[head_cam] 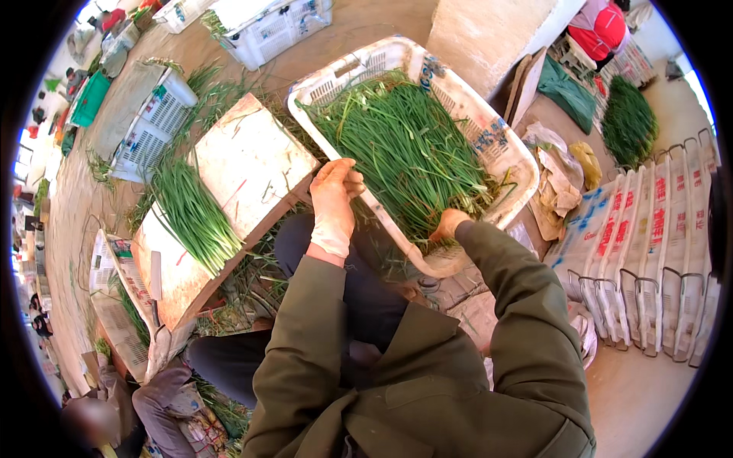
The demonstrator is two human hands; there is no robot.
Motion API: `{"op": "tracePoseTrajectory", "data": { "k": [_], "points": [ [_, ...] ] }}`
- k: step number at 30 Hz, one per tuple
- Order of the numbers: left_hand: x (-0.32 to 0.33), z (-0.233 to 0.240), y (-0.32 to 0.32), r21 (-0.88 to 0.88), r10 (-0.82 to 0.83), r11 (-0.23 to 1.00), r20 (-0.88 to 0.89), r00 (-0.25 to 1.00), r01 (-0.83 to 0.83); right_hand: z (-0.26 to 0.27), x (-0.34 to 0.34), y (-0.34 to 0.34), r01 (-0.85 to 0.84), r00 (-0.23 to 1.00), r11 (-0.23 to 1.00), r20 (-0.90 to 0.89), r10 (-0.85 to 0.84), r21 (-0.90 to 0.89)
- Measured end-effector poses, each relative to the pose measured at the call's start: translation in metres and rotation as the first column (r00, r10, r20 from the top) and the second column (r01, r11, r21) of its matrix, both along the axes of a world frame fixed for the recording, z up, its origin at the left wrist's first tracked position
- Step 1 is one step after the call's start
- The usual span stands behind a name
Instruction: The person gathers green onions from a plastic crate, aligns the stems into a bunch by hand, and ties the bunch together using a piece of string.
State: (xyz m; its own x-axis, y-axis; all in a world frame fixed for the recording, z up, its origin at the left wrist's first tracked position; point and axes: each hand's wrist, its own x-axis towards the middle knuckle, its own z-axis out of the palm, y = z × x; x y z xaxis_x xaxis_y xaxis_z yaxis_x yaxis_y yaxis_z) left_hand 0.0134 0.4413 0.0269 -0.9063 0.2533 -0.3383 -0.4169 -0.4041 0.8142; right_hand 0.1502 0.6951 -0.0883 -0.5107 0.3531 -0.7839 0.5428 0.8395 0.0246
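A white plastic crate stands before me, tilted in the view. Long green garlic chives fill it, with their root ends toward me on the right. My right hand reaches in at those root ends; its fingertips are partly hidden among the stalks. My left hand, in a thin pale glove, is at the crate's near-left rim with its fingers curled. Whether it grips the rim is unclear. Left of it, a trimmed bundle of chives lies across a wooden board.
A knife rests at the board's near-left edge. Stacked white crates stand on the right. Another crate and a white crate sit further off. A co-worker sits at lower left. Loose chives lie at far right.
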Motion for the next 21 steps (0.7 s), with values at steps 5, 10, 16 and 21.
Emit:
{"op": "tracePoseTrajectory", "data": {
  "k": [5, 10, 16, 21],
  "points": [
    [-0.026, -0.016, 0.003, 0.171, 0.052, 0.982, 0.146, 0.988, -0.077, -0.062, 0.013, 0.000, 0.291, 0.952, 0.956, -0.110, -0.287, 0.022],
    [-0.032, -0.012, -0.004, 0.187, 0.108, 0.972, 0.173, 0.979, -0.140, -0.068, 0.010, -0.021, 0.446, 0.885, 0.894, -0.164, -0.435, 0.035],
    [-0.039, -0.006, -0.017, 0.178, 0.134, 0.970, 0.169, 0.976, -0.164, -0.056, 0.005, -0.029, 0.540, 0.829, 0.839, -0.212, -0.517, 0.063],
    [-0.041, -0.003, -0.018, 0.172, 0.124, 0.974, 0.152, 0.981, -0.149, -0.072, 0.006, -0.014, 0.548, 0.824, 0.831, -0.235, -0.515, 0.099]
  ]
}}
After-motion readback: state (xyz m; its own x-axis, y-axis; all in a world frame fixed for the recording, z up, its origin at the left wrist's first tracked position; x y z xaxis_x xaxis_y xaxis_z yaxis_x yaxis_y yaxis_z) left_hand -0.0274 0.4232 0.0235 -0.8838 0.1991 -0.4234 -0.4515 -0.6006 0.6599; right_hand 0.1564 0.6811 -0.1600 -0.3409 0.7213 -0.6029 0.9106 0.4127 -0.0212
